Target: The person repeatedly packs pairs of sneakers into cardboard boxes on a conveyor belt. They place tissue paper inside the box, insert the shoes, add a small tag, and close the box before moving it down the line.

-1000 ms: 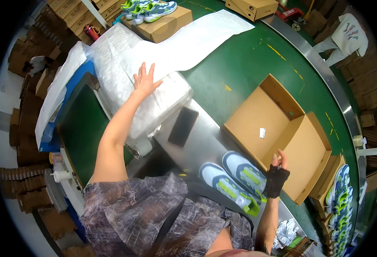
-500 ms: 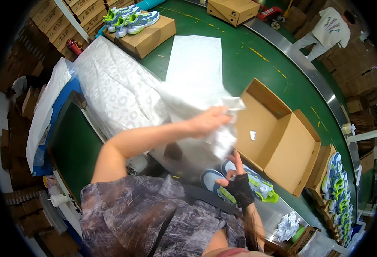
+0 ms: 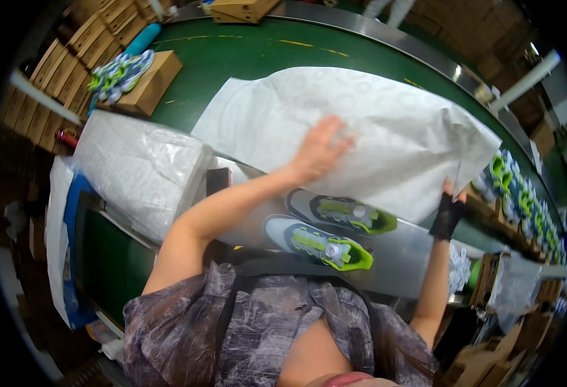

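A large sheet of white wrapping paper [image 3: 386, 122] is spread wide in front of me, creased at its right end. My left hand [image 3: 325, 149], slightly blurred, lies over the paper's middle with its fingers apart. At the sheet's near right corner, my right hand [image 3: 449, 209], in a black fingerless glove, pinches the edge. Two blue-grey and lime-green sneakers lie side by side on the metal surface nearer to me; the far sneaker [image 3: 354, 216] is partly under the paper's edge, the near sneaker [image 3: 319, 244] is uncovered. The open shoe box is hidden from view now.
On the left lies a plastic-covered stack of patterned paper [image 3: 145, 171], a dark phone-like object [image 3: 219, 180] beside it. More sneakers sit on a cardboard box [image 3: 151, 84] on the green belt [image 3: 232, 55]. A row of sneakers [image 3: 522, 200] lines the right; crumpled paper [image 3: 459, 267] lies nearby.
The paper, bunched in my left hand before, is now spread out to the right over the area of the open box. My right hand has moved from the sneakers to the paper's right edge.
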